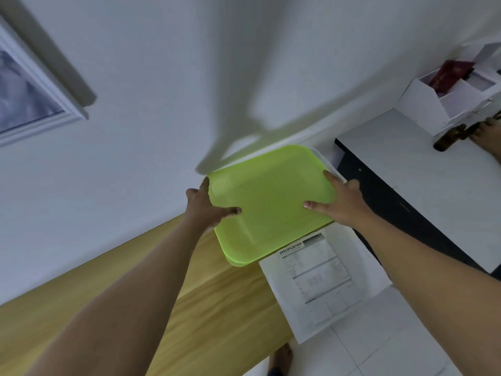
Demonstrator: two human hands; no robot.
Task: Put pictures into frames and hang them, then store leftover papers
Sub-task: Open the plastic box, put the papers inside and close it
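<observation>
**A:** What is in the grip?

**B:** Both hands are grasping one thing. The left hand (208, 207) and the right hand (343, 203) hold a lime-green translucent plastic lid (271, 202), one at each short side. Each thumb lies flat on top, and the other fingers wrap the rim.

**A:** Is there a container under it?

**B:** A clear plastic edge (329, 165) shows just past the lid's far right corner. The lid covers whatever is below, so I cannot tell the contents.

**A:** Any writing?

**B:** Yes. A white printed sheet of paper (322, 283) sticks out from under the lid's near edge, just below the right wrist. Its heading reads "SPECIFICATION". The tables printed beneath are too small to read.

**A:** And around that?

**B:** A light wooden surface (217, 308) runs under the left forearm, and white floor tiles (393, 335) lie under the sheet. To the right is a white table with a black edge (420, 164). It carries a white compartmented organiser (423, 104) with a dark red booklet (450, 74) standing in one compartment. A brown glass bottle (452, 137) lies on its side just beside the organiser. A white-framed picture (32, 85) hangs on the white wall (162, 77), well apart from the hands, at upper left.
</observation>
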